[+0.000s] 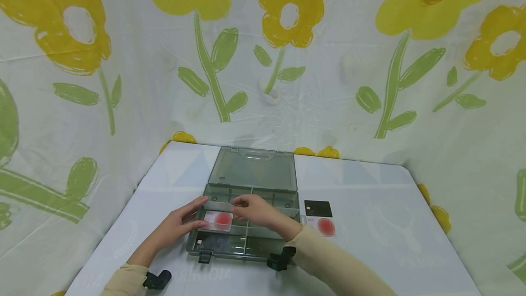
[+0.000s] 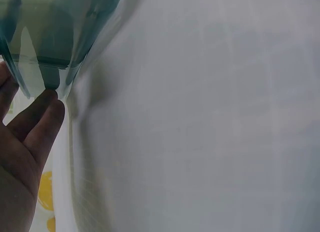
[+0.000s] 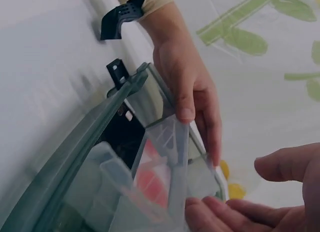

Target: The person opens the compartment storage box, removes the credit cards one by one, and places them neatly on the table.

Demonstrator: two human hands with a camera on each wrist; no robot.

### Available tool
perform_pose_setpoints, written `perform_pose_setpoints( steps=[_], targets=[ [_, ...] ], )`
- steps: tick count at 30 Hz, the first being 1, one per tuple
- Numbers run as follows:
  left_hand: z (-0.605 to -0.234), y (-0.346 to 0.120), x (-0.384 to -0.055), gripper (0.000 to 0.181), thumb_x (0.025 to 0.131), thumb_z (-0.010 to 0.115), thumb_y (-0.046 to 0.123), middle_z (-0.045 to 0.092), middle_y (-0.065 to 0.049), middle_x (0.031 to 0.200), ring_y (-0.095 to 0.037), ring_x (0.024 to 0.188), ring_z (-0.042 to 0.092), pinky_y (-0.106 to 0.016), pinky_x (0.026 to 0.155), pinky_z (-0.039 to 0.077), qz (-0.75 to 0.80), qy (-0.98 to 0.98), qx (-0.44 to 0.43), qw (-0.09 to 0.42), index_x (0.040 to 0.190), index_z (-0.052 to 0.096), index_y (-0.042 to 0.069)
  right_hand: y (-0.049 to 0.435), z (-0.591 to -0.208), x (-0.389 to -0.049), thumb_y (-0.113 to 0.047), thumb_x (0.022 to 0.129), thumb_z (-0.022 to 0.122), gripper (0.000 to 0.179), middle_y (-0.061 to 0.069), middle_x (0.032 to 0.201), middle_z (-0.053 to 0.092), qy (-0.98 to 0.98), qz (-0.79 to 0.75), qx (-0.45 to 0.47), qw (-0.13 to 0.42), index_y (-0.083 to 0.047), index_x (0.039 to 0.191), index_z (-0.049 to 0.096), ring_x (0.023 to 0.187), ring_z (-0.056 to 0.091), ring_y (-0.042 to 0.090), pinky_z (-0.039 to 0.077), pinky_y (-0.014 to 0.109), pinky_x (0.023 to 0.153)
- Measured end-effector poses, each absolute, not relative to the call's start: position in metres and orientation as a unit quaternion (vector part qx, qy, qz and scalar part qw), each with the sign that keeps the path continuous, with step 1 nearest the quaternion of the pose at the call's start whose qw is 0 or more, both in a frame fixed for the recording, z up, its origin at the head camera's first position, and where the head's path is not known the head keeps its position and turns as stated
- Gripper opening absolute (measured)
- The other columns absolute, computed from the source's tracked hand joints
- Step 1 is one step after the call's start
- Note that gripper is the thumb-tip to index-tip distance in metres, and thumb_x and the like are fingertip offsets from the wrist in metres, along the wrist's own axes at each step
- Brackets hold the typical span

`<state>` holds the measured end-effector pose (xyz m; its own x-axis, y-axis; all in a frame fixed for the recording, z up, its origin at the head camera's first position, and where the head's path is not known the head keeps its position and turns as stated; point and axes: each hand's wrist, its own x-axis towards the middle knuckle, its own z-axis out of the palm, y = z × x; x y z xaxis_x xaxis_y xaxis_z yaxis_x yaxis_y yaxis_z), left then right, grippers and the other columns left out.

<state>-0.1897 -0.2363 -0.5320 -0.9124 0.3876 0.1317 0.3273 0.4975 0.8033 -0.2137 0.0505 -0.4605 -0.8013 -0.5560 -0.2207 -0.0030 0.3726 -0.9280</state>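
A grey-green see-through compartment box (image 1: 223, 256) lies on the table with its lid (image 1: 255, 170) folded back. In its left middle compartment is a white card with a red circle (image 1: 222, 221); a black card (image 1: 212, 243) lies in the front left one. At the box's left side is my left hand (image 1: 170, 227), straight fingers touching the outer wall (image 2: 55, 52) and thumb at the rim. My right hand (image 1: 259, 211) hovers over the middle compartments, fingers loosely bent, holding nothing. Thumb and fingers stand apart in the right wrist view.
Right of the box, a second black card (image 1: 318, 208) lies on the white table (image 1: 370, 241), with another white card with a red circle (image 1: 325, 226) just in front of it. Flower-printed curtains (image 1: 320, 95) surround the table's back and sides. Clear dividers (image 3: 177, 147) split the box.
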Motion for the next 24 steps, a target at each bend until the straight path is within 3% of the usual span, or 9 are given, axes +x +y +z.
perform_pose_setpoints(
  steps=[6, 11, 19, 24],
  targets=[
    [-0.532, -0.237, -0.19, 0.075, 0.092, 0.075, 0.034, 0.037, -0.016, 0.161, -0.039, 0.145, 0.037, -0.047, 0.112, 0.043, 0.458, 0.865, 0.2, 0.044, 0.155, 0.044, 0.011, 0.041, -0.457, -0.216, -0.025, 0.101, 0.064, 0.049, 0.017, 0.133, 0.064, 0.783, -0.515, -0.157, 0.311, 0.006, 0.139, 0.057, 0.116, 0.066, 0.033, 0.056, 0.049, 0.102],
    [-0.534, -0.238, -0.191, 0.075, 0.092, 0.075, 0.035, 0.037, -0.016, 0.161, -0.039, 0.146, 0.037, -0.048, 0.112, 0.043, 0.459, 0.864, 0.202, 0.044, 0.155, 0.043, 0.01, 0.037, -0.455, -0.218, -0.028, 0.1, 0.064, 0.044, 0.018, 0.147, 0.053, 0.766, -0.512, -0.144, 0.361, 0.002, 0.133, 0.064, 0.131, 0.056, 0.036, 0.05, 0.048, 0.11],
    [-0.535, -0.238, -0.191, 0.074, 0.093, 0.074, 0.036, 0.036, -0.016, 0.161, -0.039, 0.145, 0.037, -0.048, 0.112, 0.043, 0.456, 0.865, 0.206, 0.039, 0.155, 0.044, 0.01, 0.03, -0.461, -0.221, -0.026, 0.101, 0.062, 0.041, 0.013, 0.141, 0.058, 0.759, -0.505, -0.152, 0.381, 0.003, 0.129, 0.066, 0.13, 0.056, 0.03, 0.05, 0.047, 0.11],
    [-0.534, -0.238, -0.191, 0.074, 0.093, 0.074, 0.036, 0.036, -0.016, 0.161, -0.039, 0.145, 0.038, -0.047, 0.112, 0.044, 0.452, 0.867, 0.204, 0.039, 0.155, 0.044, 0.01, 0.026, -0.464, -0.221, -0.024, 0.101, 0.062, 0.042, 0.017, 0.145, 0.054, 0.755, -0.512, -0.149, 0.382, 0.005, 0.132, 0.064, 0.132, 0.054, 0.034, 0.048, 0.049, 0.111]
  ],
)
